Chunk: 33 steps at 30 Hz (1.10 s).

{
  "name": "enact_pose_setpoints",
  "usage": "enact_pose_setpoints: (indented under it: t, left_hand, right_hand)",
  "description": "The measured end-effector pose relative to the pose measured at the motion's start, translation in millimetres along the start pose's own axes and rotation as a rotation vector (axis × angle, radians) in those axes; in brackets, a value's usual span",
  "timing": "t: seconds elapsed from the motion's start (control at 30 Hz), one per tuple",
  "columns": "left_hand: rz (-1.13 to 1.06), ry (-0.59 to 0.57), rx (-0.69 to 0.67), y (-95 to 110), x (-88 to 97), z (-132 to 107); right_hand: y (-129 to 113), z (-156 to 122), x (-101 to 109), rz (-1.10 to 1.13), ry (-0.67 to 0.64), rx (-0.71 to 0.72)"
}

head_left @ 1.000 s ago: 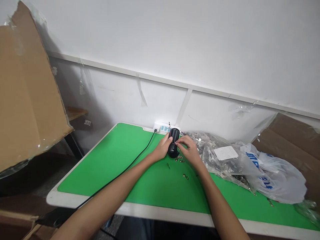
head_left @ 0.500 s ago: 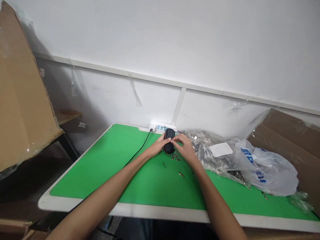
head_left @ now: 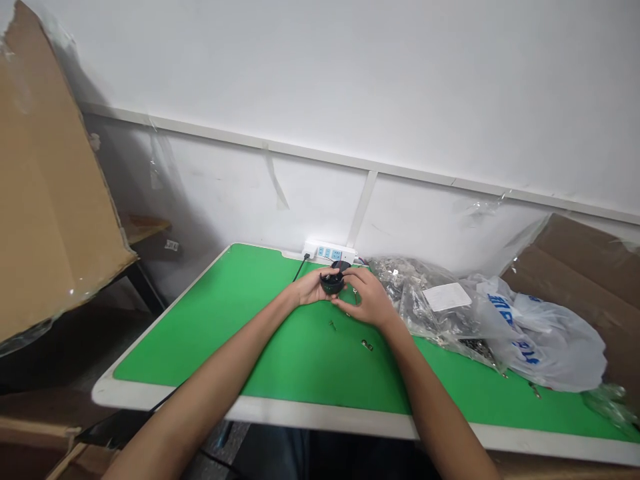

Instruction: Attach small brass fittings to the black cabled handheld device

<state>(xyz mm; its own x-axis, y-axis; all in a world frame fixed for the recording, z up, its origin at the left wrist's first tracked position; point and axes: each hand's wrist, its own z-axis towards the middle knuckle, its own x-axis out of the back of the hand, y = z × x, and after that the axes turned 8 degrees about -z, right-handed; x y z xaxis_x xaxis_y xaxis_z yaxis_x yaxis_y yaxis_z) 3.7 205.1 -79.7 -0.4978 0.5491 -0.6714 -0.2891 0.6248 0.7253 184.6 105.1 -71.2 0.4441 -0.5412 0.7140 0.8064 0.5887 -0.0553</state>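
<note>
My left hand (head_left: 311, 287) is closed around the left side of a small black rounded plastic casing (head_left: 332, 285), held above the far part of the table. The casing is tilted, so a dark hollow with small parts inside shows at its top; I cannot make out those parts. My right hand (head_left: 367, 295) curls about the casing's right side, index finger at its upper edge and thumb below it. On the green mat, nearer to me, lie a small metal clip (head_left: 367, 345) and a thin dark piece (head_left: 333, 325). More small metal pieces are partly hidden by my right hand.
A white power strip (head_left: 325, 251) stands against the wall, a black cable (head_left: 300, 269) plugged into it. Clear bags of metal parts (head_left: 410, 293) and a white plastic bag (head_left: 560, 347) fill the right side. Cardboard (head_left: 50, 167) rises at the left beyond the green mat (head_left: 200, 320).
The black casing has been tipped from its smooth long face to show its hollow side. My right hand has shifted from a pinch at its middle to a wider hold around its right side.
</note>
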Motion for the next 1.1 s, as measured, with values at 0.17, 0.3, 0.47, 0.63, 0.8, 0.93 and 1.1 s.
enact_pose_setpoints:
  t: [0.17,0.3,0.47,0.63,0.8,0.93,1.1]
  left_hand:
    - [0.006,-0.034,-0.02,-1.5,1.9,2.0]
    - [-0.032,-0.019,-0.017,-2.5,1.6,3.1]
    - [-0.055,-0.037,-0.068,-5.0,3.5,2.5]
    - [-0.062,-0.05,-0.093,-8.3,4.1,2.2]
    - [-0.073,-0.051,-0.088,-10.4,2.3,0.3]
    - [-0.07,-0.035,-0.078,-11.5,0.5,-0.4]
    - [-0.066,-0.038,-0.06,-11.6,-2.3,-0.8]
  right_hand:
    - [2.9,-0.6,-6.7,-0.082,0.035,0.065]
    - [4.2,-2.3,-11.0,-0.152,0.027,0.091]
    - [1.6,-4.2,-19.0,-0.182,0.019,0.056]
    - [1.0,-6.4,-23.4,-0.216,-0.004,0.059]
    - [1.4,-7.1,-24.7,-0.226,0.007,0.088]
    - [3.2,-8.8,-26.5,-0.225,0.01,0.102]
    - [6.5,-13.5,-27.2,-0.187,0.004,0.073]
